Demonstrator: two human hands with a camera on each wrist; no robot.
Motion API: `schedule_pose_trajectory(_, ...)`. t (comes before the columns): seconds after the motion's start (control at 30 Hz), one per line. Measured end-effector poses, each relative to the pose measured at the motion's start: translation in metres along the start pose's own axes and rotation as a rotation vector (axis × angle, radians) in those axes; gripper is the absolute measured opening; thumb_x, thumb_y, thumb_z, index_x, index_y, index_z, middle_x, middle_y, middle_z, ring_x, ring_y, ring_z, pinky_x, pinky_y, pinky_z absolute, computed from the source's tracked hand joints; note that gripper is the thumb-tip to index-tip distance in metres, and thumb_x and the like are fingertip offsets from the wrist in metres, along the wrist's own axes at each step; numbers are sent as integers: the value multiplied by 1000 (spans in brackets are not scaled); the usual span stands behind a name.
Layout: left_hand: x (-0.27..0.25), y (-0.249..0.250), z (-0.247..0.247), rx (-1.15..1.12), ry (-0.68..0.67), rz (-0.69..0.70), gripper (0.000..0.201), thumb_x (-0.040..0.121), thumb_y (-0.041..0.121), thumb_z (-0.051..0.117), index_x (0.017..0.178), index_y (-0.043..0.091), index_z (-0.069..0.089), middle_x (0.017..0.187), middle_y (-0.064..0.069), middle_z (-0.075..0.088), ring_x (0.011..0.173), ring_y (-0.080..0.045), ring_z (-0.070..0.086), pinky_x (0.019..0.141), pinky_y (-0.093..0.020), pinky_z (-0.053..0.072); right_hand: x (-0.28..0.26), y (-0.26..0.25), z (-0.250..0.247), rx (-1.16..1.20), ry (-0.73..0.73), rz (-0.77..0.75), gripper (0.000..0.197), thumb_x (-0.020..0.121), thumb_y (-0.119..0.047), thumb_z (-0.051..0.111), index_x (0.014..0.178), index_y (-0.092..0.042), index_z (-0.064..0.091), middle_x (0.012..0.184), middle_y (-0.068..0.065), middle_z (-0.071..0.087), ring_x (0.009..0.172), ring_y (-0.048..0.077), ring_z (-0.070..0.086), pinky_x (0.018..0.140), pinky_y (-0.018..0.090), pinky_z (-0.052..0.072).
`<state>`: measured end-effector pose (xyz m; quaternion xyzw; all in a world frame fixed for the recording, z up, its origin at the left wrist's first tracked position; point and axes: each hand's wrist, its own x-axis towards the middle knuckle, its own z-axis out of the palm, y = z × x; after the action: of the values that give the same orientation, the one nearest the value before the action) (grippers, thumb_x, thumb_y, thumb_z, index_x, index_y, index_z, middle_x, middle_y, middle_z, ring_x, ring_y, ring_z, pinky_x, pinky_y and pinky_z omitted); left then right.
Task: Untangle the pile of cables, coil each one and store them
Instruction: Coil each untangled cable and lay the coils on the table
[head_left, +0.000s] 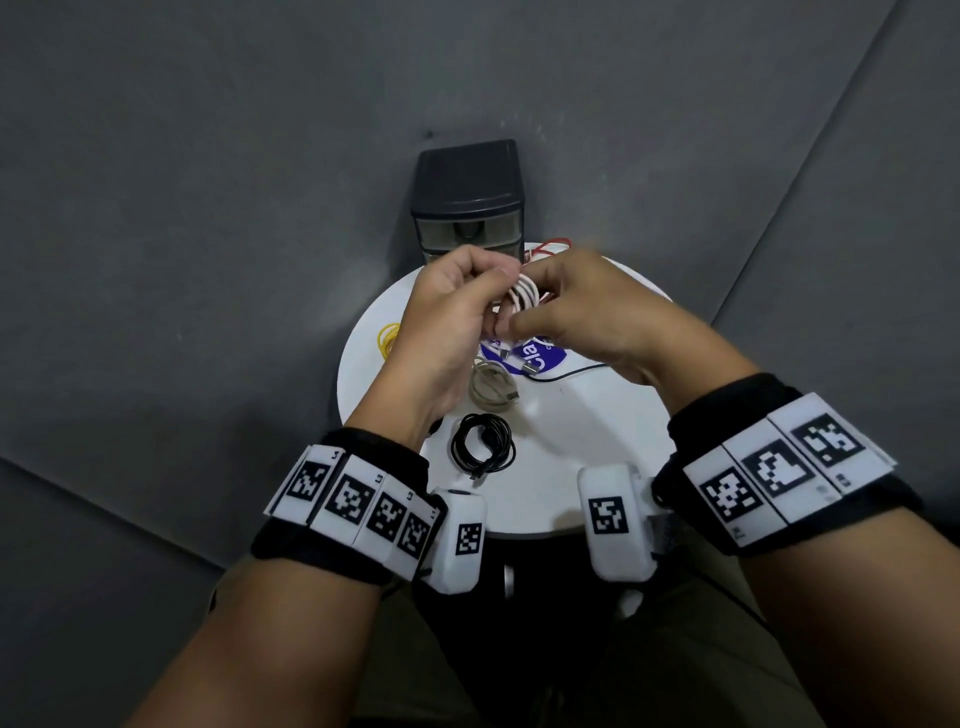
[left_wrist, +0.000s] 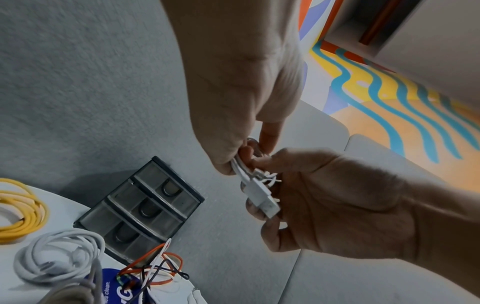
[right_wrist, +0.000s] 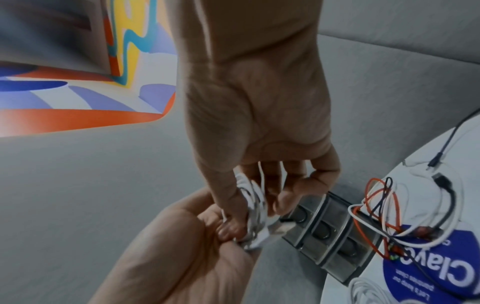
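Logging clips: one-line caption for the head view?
Both hands wind a white USB cable above a round white table.

Round table (head_left: 571, 467): drawer unit (head_left: 467, 197) behind far edge. Both hands above table centre, left hand (head_left: 447, 317) & right hand (head_left: 587, 312) touching, coiled cable (head_left: 522, 293) betw. them. Another coil (head_left: 483, 444) near front; wire tangle (head_left: 548, 248) far right.

Two hands (head_left: 447, 317) (head_left: 582, 312); one drawer unit (head_left: 467, 197), three drawers; coiled cables: one yellow (head_left: 387, 340), one black (head_left: 483, 446), one beige (head_left: 491, 387).
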<state>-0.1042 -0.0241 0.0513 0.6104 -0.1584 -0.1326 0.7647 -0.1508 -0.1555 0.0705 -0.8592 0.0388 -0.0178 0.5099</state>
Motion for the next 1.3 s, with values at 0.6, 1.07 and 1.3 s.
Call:
schedule_pose_trajectory(0.6, 13, -11, -5, 111, 216, 43, 11, 87, 15, 76, 86, 17, 65, 90, -10, 72, 77, -18, 69, 65, -33, 55, 2, -12, 27, -341, 322, -8, 52, 74, -32, 80, 113, -23, 47, 84, -14, 49, 77, 9, 55, 69, 33, 47)
schedule_pose_trajectory(1.07, 19, -16, -18, 190, 64, -78, 12, 87, 6, 73, 79, 12, 67, 74, -3, 67, 58, -13, 61, 52, -25, 46, 1, 4, 11, -214, 12, -14, 33, 83, -23, 81, 108, -16, 61, 83, 0, 59, 72, 12, 53, 65, 27, 42)
schedule_pose_trajectory(1.3, 15, -34, -13, 148, -4, -197, 18, 92, 0, 61, 77, 10, 64, 63, -4, 50, 46, -8, 41, 45, -20, 31, -1, 31, 2, 75, 78, 54, 20, 85, 2, 73, 102, -7, 69, 73, 9, 68, 64, 13, 61, 56, 17, 46)
